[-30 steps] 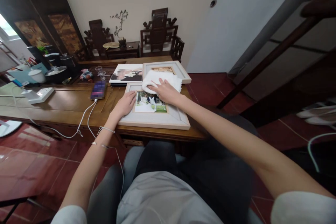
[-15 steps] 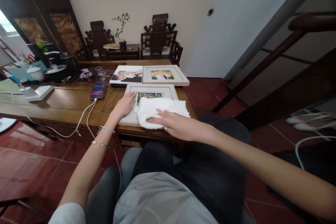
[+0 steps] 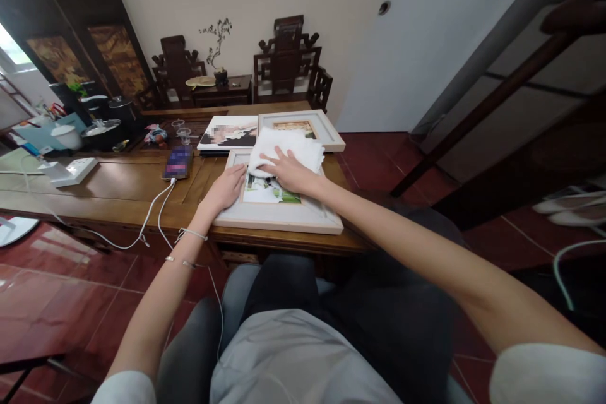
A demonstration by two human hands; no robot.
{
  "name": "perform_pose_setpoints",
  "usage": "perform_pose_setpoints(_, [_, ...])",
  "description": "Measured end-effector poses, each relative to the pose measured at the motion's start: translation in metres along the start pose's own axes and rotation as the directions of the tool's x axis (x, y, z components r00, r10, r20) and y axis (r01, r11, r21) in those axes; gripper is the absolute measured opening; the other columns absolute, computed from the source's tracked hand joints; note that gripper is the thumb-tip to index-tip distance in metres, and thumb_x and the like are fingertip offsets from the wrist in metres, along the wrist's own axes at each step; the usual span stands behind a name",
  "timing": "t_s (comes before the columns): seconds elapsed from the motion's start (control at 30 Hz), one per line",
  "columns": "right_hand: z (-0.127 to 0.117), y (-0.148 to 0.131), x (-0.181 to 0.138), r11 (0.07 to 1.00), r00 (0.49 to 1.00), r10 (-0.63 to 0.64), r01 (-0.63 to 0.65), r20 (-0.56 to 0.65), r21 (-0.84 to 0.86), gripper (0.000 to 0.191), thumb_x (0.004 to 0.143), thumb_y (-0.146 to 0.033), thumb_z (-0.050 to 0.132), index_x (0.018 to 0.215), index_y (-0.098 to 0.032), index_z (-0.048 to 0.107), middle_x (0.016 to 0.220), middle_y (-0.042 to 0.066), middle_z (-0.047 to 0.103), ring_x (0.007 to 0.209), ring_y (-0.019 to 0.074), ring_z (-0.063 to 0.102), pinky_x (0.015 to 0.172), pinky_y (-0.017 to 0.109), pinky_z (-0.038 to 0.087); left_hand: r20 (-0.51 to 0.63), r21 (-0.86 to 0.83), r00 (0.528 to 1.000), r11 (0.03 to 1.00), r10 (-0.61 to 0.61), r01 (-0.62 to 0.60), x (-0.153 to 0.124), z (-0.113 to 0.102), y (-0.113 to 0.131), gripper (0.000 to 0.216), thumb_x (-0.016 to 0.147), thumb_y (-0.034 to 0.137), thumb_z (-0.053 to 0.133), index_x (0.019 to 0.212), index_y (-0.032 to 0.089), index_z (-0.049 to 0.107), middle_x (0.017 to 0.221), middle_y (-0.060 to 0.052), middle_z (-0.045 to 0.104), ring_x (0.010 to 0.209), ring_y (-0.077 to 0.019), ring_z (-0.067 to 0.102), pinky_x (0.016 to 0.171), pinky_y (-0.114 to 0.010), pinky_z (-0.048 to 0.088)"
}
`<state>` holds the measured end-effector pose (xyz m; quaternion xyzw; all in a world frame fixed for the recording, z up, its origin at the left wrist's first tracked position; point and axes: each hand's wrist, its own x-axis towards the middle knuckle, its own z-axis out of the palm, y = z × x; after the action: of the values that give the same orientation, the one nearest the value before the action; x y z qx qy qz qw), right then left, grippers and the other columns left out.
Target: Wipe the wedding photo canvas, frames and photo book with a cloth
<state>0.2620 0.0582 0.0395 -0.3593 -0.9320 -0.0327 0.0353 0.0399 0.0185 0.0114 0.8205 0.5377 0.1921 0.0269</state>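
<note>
A white picture frame [image 3: 284, 218] with a photo lies flat at the near edge of the wooden table [image 3: 118, 183]. My left hand [image 3: 227, 189] rests on the frame's left side, fingers flat and spread over its border. My right hand [image 3: 288, 173] presses a folded white cloth [image 3: 288, 145] onto the upper part of the photo glass, fingers stretched out on top of the cloth. The cloth covers the frame's far edge.
A second white frame [image 3: 326, 132] and an unframed photo print [image 3: 230, 132] lie just behind. A phone [image 3: 177, 162] on a white cable [image 3: 156, 208], a power strip [image 3: 73, 170], small cups, pots and dark chairs stand further left and back. Stair rails rise at right.
My right hand slid the cloth from the frame's near edge back up to its far edge. My left hand kept its place on the frame.
</note>
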Motion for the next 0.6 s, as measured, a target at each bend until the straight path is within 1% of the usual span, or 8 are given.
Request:
perform_pose_setpoints(0.1, [-0.009,-0.021,-0.024,0.994,0.993,-0.092,0.087,0.072,0.060,0.079,0.079,0.008,0.032,0.152,-0.022,0.041,0.162,0.010,0.029,0.148,0.0412,0.021,0.109,0.068,0.028,-0.014,-0.019,1.000,1.000,-0.012,0.011,0.000,0.001,0.000,0.048,0.100,0.029,0.030,0.139,0.010,0.051,0.148,-0.015,0.052,0.140,-0.0236,0.045,0.120,-0.040,0.032])
perform_pose_setpoints(0.17, [-0.022,-0.037,-0.047,0.982,0.979,-0.156,0.140,0.128,0.129,0.079,0.079,0.007,0.034,0.151,-0.025,0.043,0.161,0.011,0.032,0.147,0.0389,0.026,0.109,0.065,0.031,-0.018,-0.037,1.000,0.999,-0.024,0.023,-0.001,0.002,0.000,0.049,0.100,0.030,0.029,0.139,0.010,0.052,0.148,-0.015,0.052,0.140,-0.0237,0.045,0.120,-0.041,0.033])
perform_pose_setpoints(0.27, [-0.048,-0.058,-0.076,0.949,0.942,-0.241,0.179,0.234,0.258,0.074,0.081,0.004,0.038,0.148,-0.024,0.048,0.153,0.014,0.046,0.141,0.0361,0.039,0.107,0.056,0.040,-0.017,-0.041,1.000,0.999,-0.026,0.025,-0.002,0.001,0.000,0.049,0.100,0.031,0.028,0.138,0.011,0.052,0.149,-0.015,0.051,0.140,-0.0237,0.045,0.119,-0.042,0.034])
perform_pose_setpoints(0.33, [-0.057,-0.067,-0.087,0.926,0.924,-0.279,0.187,0.261,0.327,0.071,0.082,0.003,0.040,0.146,-0.024,0.051,0.147,0.015,0.052,0.139,0.0341,0.043,0.106,0.051,0.043,-0.012,-0.032,1.000,0.999,-0.023,0.023,-0.003,0.000,0.000,0.049,0.100,0.031,0.028,0.137,0.011,0.053,0.149,-0.014,0.051,0.140,-0.0236,0.045,0.119,-0.042,0.034])
perform_pose_setpoints(0.4, [-0.054,-0.070,-0.090,0.917,0.933,-0.282,0.193,0.225,0.349,0.073,0.080,0.005,0.039,0.146,-0.025,0.051,0.150,0.013,0.049,0.143,0.0333,0.038,0.109,0.052,0.040,-0.007,-0.029,1.000,0.999,-0.024,0.024,-0.004,-0.001,0.001,0.049,0.100,0.031,0.028,0.137,0.011,0.053,0.149,-0.014,0.051,0.141,-0.0232,0.044,0.120,-0.041,0.033])
perform_pose_setpoints(0.47, [-0.041,-0.067,-0.083,0.926,0.954,-0.257,0.199,0.152,0.320,0.077,0.079,0.006,0.038,0.148,-0.026,0.047,0.157,0.010,0.040,0.148,0.0338,0.026,0.113,0.058,0.032,-0.007,-0.046,1.000,0.999,-0.017,0.016,-0.003,-0.002,0.001,0.049,0.101,0.032,0.026,0.137,0.011,0.052,0.149,-0.014,0.051,0.141,-0.0226,0.044,0.121,-0.039,0.031])
perform_pose_setpoints(0.53, [-0.024,-0.058,-0.069,0.950,0.975,-0.205,0.178,0.084,0.256,0.079,0.078,0.007,0.037,0.151,-0.024,0.043,0.162,0.010,0.030,0.150,0.0352,0.019,0.114,0.062,0.027,-0.019,-0.080,1.000,0.997,-0.010,0.009,-0.003,-0.002,0.001,0.051,0.101,0.033,0.025,0.139,0.010,0.049,0.151,-0.015,0.049,0.143,-0.0228,0.041,0.121,-0.039,0.030])
perform_pose_setpoints(0.6, [-0.010,-0.044,-0.047,0.978,0.991,-0.129,0.122,0.031,0.172,0.079,0.078,0.007,0.036,0.152,-0.020,0.041,0.163,0.011,0.025,0.150,0.0381,0.017,0.113,0.066,0.026,-0.038,-0.125,0.999,0.992,-0.025,0.020,-0.002,-0.002,0.001,0.052,0.102,0.035,0.025,0.143,0.011,0.044,0.153,-0.015,0.045,0.145,-0.0233,0.038,0.122,-0.040,0.029])
